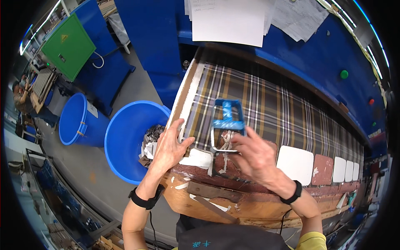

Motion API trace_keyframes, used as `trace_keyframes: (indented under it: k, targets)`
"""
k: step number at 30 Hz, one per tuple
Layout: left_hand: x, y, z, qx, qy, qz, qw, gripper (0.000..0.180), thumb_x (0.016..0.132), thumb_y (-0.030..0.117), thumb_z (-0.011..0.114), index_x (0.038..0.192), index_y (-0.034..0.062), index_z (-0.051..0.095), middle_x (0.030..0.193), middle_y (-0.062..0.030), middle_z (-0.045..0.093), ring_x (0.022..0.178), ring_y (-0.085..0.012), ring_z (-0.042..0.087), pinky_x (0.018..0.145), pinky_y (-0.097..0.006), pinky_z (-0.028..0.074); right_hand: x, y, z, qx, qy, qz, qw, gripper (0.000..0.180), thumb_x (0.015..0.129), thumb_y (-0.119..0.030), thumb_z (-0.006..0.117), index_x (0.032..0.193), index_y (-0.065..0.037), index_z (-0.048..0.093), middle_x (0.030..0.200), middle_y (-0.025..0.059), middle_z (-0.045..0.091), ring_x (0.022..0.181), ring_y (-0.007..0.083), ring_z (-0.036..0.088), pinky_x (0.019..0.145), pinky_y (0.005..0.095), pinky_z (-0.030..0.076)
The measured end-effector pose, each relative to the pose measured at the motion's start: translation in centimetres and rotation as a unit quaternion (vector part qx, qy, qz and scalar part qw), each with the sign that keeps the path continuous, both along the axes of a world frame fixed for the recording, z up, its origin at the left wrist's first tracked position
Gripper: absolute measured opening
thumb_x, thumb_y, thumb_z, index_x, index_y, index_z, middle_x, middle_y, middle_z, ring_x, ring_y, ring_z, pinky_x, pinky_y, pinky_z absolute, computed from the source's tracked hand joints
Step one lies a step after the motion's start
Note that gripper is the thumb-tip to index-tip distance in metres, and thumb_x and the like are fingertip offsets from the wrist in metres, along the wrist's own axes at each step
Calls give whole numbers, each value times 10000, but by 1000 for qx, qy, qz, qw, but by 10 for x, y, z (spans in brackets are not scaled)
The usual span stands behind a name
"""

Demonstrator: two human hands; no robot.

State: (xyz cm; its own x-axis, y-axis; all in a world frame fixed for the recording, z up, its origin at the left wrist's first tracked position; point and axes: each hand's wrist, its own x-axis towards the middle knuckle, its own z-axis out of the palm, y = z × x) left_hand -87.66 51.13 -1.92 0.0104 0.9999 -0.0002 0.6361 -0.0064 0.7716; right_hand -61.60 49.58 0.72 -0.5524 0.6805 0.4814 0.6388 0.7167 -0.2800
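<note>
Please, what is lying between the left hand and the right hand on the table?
In the head view, a white rounded piece lies between the left hand and the right hand, on the edge of the checked cloth. The right hand holds a blue frame.

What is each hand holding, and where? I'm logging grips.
Right hand grips the blue-and-metal cutting frame at its lower right edge. Left hand lies flat on the plaid fabric, holding nothing.

Two blue bins (129, 137), green cabinet (68, 46), papers (229, 18)
</note>
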Motion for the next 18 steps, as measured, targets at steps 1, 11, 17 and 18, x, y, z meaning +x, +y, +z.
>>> trace_keyframes:
  k: [1,11,17,18]
  targets:
    - [-1,1,-1,-13,-19,7,1000,586,793,168,734,1287,-52,507,720,-106,616,646,-197,584,628,-335,483,-9,-1,-9,-3,-16,7,1000,158,720,-110,759,830,-65,655,1053,70,670,1171,365,564,930,438,544]
    - [0,-6,7,-38,-5,53,998,580,739,75,686,1289,-4,520,637,-60,579,601,-141,547,647,-317,468,-61,7,-29,0,-58,-28,998,228,751,-165,724,862,6,623,1054,88,574,1097,364,551,728,389,550]
    - [2,-17,3,99,66,3,993,659,742,42,714,1355,34,473,1006,-128,644,947,-263,600,870,-386,439,-59,11,-6,-146,-2,-49,988,258,836,-161,668,989,32,587,1067,161,583,1077,367,570,785,415,540]
    - [1,-19,4,151,100,-22,983,664,749,35,714,1365,41,467,1052,-133,643,1008,-271,589,917,-394,413,-58,20,3,-195,44,-55,978,274,858,-159,646,1033,37,568,1073,185,584,1080,378,571,817,427,532]
